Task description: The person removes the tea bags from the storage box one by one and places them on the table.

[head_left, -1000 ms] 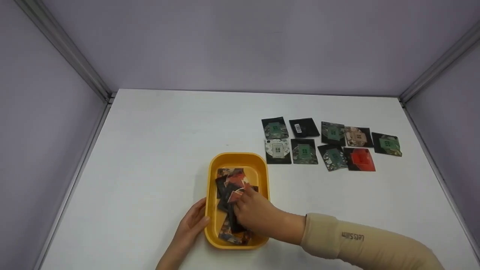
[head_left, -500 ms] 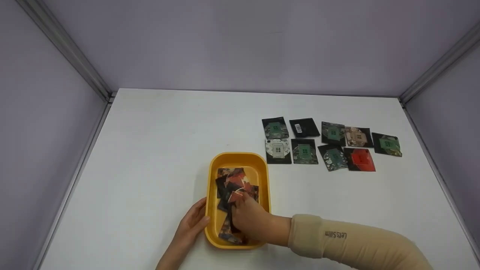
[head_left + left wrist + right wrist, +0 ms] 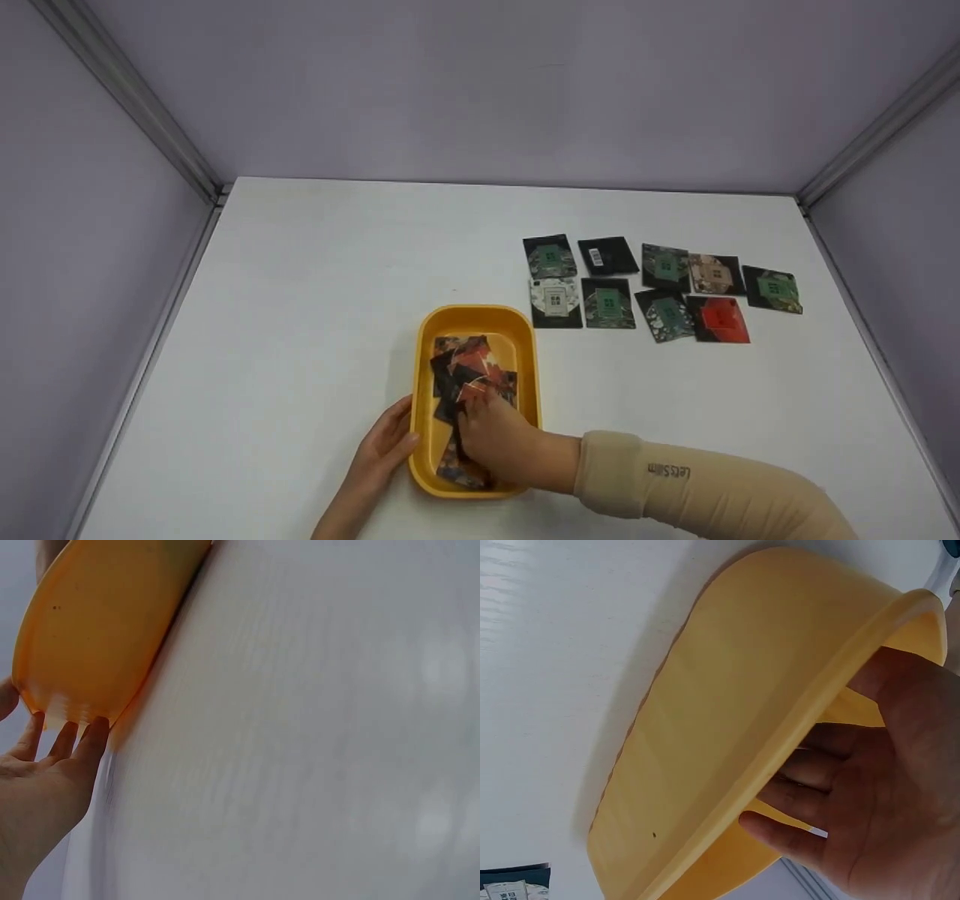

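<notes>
A yellow plastic tray (image 3: 529, 337) stands on the table, with several flat printed packets (image 3: 472, 360) in a loose overlapping pile inside it, dark, red and patterned. My left hand (image 3: 382, 444) rests against the tray's left wall, the fingers spread and fairly straight with their tips on the plastic, as the left wrist view also shows. My right hand (image 3: 499, 441) reaches over the right rim, down among the packets, covering those in the lower part. From the right wrist camera, its fingertips are hidden behind the tray wall; I cannot tell whether they pinch a packet.
Several similar packets lie flat in two uneven rows behind and right of the tray, including a white-fronted one (image 3: 555, 302), a black one with a barcode (image 3: 608, 256) and a red one (image 3: 720, 319). Pale panels enclose the white table (image 3: 300, 300) at the back and sides.
My right hand has shifted left and slightly toward me within the tray, now covering more of the dark packet beneath it. The left hand, tray and laid-out packets stay where they were.
</notes>
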{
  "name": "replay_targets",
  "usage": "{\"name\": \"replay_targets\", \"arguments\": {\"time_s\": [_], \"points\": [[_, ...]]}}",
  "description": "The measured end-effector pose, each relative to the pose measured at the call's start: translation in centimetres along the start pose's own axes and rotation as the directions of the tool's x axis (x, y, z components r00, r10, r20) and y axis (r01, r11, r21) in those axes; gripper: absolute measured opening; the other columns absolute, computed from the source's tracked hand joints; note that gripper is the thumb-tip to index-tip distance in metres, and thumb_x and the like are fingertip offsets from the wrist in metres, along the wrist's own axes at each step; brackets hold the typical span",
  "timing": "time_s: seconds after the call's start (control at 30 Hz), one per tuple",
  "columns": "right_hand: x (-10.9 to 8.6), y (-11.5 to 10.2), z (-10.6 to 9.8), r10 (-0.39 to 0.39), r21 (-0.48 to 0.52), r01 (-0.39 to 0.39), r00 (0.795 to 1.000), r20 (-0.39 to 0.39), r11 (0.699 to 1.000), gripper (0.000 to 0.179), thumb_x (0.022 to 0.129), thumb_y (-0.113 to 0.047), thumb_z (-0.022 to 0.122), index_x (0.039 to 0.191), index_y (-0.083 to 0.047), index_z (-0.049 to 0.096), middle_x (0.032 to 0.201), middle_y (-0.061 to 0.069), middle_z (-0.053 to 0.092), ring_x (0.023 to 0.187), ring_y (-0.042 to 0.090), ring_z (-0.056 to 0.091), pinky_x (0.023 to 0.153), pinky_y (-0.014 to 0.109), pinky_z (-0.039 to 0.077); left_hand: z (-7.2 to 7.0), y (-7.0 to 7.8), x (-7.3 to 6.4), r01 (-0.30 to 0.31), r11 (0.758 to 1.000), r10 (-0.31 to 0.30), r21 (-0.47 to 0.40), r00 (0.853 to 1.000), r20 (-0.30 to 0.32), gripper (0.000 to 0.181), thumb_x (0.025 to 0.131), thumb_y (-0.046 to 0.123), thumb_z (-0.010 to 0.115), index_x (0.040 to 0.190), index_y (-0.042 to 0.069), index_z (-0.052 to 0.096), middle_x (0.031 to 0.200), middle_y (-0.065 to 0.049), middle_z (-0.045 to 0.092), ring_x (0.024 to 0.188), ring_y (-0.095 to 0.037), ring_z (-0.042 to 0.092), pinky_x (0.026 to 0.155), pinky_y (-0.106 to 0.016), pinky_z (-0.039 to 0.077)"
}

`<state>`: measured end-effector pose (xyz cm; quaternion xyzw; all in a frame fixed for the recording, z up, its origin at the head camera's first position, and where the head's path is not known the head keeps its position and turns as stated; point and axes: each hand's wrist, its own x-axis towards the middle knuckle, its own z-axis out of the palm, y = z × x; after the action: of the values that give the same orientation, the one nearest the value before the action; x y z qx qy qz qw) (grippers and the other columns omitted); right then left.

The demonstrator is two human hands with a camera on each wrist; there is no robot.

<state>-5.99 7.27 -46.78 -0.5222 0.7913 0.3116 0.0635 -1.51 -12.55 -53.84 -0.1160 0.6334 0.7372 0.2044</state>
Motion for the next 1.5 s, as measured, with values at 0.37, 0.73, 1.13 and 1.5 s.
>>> {"name": "replay_targets", "arguments": {"time_s": [0.37,0.73,1.13,1.5], "points": [[-0.8,0.6,-0.5,0.039,0.127,0.000,0.952,-0.304,0.992,0.025,0.097,-0.038,0.062,0.102,-0.016,0.072,0.088,-0.002,0.072,0.083,0.013,0.065,0.081,0.028,0.054,-0.2,0.2,0.0,0.021,1.000,-0.021,0.023,1.000,-0.005,0.072,0.096,0.037,0.065,0.154,0.008,0.031,0.160,-0.013,0.029,0.147,-0.028,0.026,0.116,-0.040,0.030],[-1.8,1.3,-0.6,0.070,0.179,0.010,0.897,-0.436,0.984,0.025,0.087,-0.032,0.077,0.106,-0.017,0.071,0.096,-0.001,0.072,0.095,0.016,0.064,0.082,0.029,0.056,-0.2,0.2,0.0,0.018,1.000,-0.018,0.014,1.000,-0.003,0.071,0.097,0.038,0.064,0.154,0.009,0.032,0.160,-0.013,0.028,0.148,-0.029,0.025,0.118,-0.043,0.027],[-4.2,1.3,0.5,0.106,0.299,0.096,0.799,-0.591,0.949,0.018,0.090,-0.022,0.075,0.107,-0.018,0.070,0.102,-0.004,0.073,0.096,0.012,0.064,0.087,0.030,0.054,0.0,0.2,-0.1,0.042,0.999,-0.042,0.003,0.999,-0.022,0.072,0.096,0.038,0.065,0.154,0.010,0.032,0.160,-0.012,0.028,0.148,-0.030,0.024,0.118,-0.046,0.025],[-7.8,2.3,1.7,0.208,0.364,0.101,0.669,-0.714,0.926,0.036,0.082,-0.010,0.080,0.117,-0.015,0.071,0.115,-0.001,0.072,0.105,0.014,0.065,0.087,0.030,0.055,0.0,0.1,-0.1,-0.002,1.000,0.002,-0.007,1.000,0.003,0.071,0.099,0.032,0.063,0.155,0.006,0.028,0.161,-0.015,0.026,0.148,-0.030,0.023,0.116,-0.038,0.030]]}}
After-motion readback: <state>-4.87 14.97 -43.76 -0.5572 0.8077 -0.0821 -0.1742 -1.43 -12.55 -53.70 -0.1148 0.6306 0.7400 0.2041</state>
